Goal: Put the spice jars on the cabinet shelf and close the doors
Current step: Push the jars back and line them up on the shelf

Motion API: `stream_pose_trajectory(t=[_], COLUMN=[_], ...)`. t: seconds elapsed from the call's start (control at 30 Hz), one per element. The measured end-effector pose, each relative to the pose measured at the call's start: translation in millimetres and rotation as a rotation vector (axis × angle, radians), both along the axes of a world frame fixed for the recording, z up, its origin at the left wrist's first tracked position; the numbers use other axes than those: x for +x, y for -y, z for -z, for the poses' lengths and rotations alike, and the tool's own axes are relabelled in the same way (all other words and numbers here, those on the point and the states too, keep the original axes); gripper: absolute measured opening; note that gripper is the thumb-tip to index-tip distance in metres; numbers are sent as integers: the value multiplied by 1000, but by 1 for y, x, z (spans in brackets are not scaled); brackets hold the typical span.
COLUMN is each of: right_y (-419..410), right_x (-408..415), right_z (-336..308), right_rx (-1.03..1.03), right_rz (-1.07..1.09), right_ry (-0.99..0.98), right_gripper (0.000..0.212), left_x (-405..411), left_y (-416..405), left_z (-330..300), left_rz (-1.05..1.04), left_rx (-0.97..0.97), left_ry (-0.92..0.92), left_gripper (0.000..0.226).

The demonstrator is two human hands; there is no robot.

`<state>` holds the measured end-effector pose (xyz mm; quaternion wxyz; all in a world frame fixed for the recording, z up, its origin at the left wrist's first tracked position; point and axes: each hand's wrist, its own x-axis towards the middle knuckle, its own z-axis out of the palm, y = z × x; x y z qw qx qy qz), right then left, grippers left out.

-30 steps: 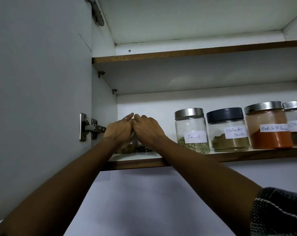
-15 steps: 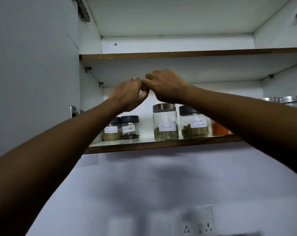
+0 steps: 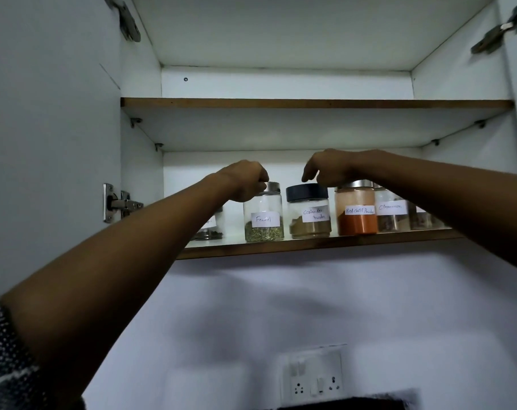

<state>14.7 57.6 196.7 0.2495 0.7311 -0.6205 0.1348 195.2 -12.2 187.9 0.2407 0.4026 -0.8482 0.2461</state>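
- Lower cabinet shelf [image 3: 310,247]: carries the spice jars in a single row near its front edge, labels turned outward, presumably so each can be read from below.
- Fennel jar [image 3: 263,216]: steel lid, upright. The left hand [image 3: 245,182] is beside and partly in front of its lid with fingers curled; whether it actually grips the lid cannot be told.
- Coriander powder jar [image 3: 309,213]: black lid, just beside the fennel jar.
- Red chilli powder jar [image 3: 357,211]: steel lid. The right hand [image 3: 328,170] hovers over the coriander and chilli lids, fingers hanging loosely downward, grasping nothing visible.
- Cinnamon jar [image 3: 391,211]: next along, touching or nearly touching the chilli jar; a further jar beyond it is mostly hidden by the right forearm.
- Small jar [image 3: 211,229]: far left, largely hidden behind the left forearm.
- Left door [image 3: 50,128]: swung open on its hinge [image 3: 119,204]; closing is not yet done.
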Motion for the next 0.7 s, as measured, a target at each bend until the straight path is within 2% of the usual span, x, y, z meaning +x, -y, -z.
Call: stream_pose_trajectory(t=[0.4,0.7], right_y=[2,22], right_x=[-10,-4], right_z=[10,15], right_rx=[43,-10], right_rz=[-15,-46], right_ry=[-16,-47], right_gripper=[43,31], left_x=[-1,2], left_y=[1,11], left_z=[3,6], left_rz=[-4,0], left_rx=[-23,-26], left_ry=[13,34], left_gripper=[30,27])
